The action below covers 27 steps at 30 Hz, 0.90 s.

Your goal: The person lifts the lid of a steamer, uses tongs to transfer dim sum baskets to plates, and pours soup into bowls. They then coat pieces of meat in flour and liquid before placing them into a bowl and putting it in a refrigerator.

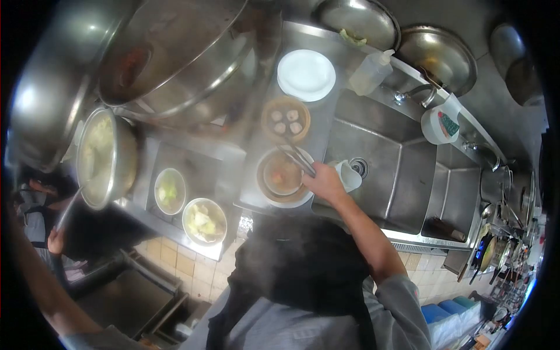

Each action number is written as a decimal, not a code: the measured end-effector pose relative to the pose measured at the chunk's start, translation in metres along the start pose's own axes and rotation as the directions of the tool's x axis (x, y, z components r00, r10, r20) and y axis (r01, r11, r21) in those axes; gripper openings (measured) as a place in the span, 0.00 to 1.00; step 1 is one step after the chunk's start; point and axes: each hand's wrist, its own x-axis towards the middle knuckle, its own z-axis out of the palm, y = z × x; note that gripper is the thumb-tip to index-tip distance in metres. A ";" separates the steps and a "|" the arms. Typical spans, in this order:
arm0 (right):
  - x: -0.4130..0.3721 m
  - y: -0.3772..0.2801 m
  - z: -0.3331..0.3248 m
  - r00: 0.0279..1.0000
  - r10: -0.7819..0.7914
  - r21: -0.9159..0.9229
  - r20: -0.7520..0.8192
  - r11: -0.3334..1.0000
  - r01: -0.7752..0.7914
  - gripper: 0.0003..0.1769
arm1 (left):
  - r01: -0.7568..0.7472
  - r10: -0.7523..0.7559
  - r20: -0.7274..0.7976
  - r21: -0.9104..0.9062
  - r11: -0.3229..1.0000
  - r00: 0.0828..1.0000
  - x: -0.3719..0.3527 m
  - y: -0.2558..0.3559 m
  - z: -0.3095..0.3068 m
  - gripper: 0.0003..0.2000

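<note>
My right hand is closed round metal tongs. The tongs slant over a round container with a bowl of reddish, steaming food in it. Their far end reaches toward a bamboo steamer basket holding several pale dumplings. A white cup or jug stands beside my right hand at the sink edge. My left forearm runs up along the left edge of the view, and its hand is outside the picture.
White plates and a squeeze bottle stand behind the basket. A double sink lies to the right. Left are two bowls of greens, large steel pots, and a basin. A co-worker's hand grips a long handle.
</note>
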 end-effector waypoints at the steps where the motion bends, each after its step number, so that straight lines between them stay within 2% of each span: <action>1: 0.001 0.000 0.001 1.000 -0.023 -0.027 -0.011 0.999 0.022 0.22 | 0.020 -0.020 -0.002 0.011 1.000 1.000 0.001 -0.002 0.000 0.18; 5: 0.005 -0.001 0.003 1.000 -0.006 -0.023 0.023 1.000 0.006 0.22 | 0.152 -0.152 -0.003 0.088 0.985 0.988 0.005 -0.010 -0.004 0.18; 7: 0.003 -0.003 -0.001 1.000 -0.019 -0.146 -0.004 0.989 0.018 0.21 | 0.219 -0.222 0.012 0.134 0.967 0.975 0.012 -0.018 -0.009 0.17; 8: 0.003 0.000 -0.002 1.000 -0.020 -0.148 -0.003 0.989 0.019 0.21 | 0.228 -0.234 0.030 0.140 0.964 0.972 0.015 -0.025 -0.011 0.17; 9: 0.003 0.007 -0.003 0.998 -0.057 -0.139 -0.035 0.989 0.052 0.22 | 0.098 -0.103 0.095 0.055 0.994 0.990 0.017 -0.038 -0.015 0.17; 10: 0.003 0.013 -0.004 0.993 -0.094 -0.132 -0.067 0.988 0.084 0.22 | 0.101 -0.106 0.096 0.055 0.993 0.990 0.023 -0.045 -0.021 0.17; 11: 0.001 0.015 -0.007 0.994 -0.093 -0.135 -0.064 0.987 0.084 0.22 | 0.034 -0.053 0.247 0.079 0.996 0.968 0.028 -0.045 -0.028 0.17; 13: 0.000 0.014 -0.014 0.993 -0.095 -0.176 -0.071 0.981 0.081 0.23 | -0.032 -0.008 0.387 0.096 0.995 0.922 0.023 -0.047 -0.041 0.17; 14: -0.003 0.011 -0.020 0.991 -0.113 -0.177 -0.073 0.979 0.098 0.23 | 0.209 -0.073 0.470 -0.246 0.946 0.880 0.005 -0.035 -0.052 0.17; 15: -0.008 0.005 -0.028 0.996 -0.029 -0.146 -0.084 0.989 0.016 0.23 | 0.242 -0.069 0.448 -0.341 0.908 0.891 -0.006 -0.029 -0.058 0.16; 16: -0.013 0.004 -0.033 0.995 0.051 -0.112 -0.089 0.992 -0.061 0.24 | 0.179 -0.051 0.360 -0.333 0.926 0.931 -0.005 -0.036 -0.053 0.16; 19: -0.019 0.046 -0.037 0.972 0.011 -0.029 -0.234 0.999 -0.018 0.24 | 0.062 -0.022 0.150 -0.262 0.963 0.988 0.019 -0.072 -0.032 0.17; 22: -0.025 0.092 -0.035 0.947 0.099 0.099 -0.305 0.993 -0.072 0.19 | 0.020 -0.008 0.043 -0.284 0.959 0.999 0.054 -0.112 -0.007 0.18; 24: -0.041 0.063 -0.053 0.923 0.352 0.411 -0.158 0.873 -0.263 0.17 | 0.001 0.011 0.033 -0.327 0.945 0.999 0.076 -0.132 0.019 0.19; 25: -0.043 0.065 -0.051 0.925 0.342 0.414 -0.166 0.875 -0.250 0.17 | -0.003 0.019 0.042 -0.354 0.935 0.999 0.087 -0.137 0.035 0.20; 27: -0.052 0.075 -0.044 0.888 0.458 0.655 -0.047 0.685 -0.319 0.15 | 0.000 0.033 0.074 -0.408 0.913 0.997 0.102 -0.141 0.069 0.22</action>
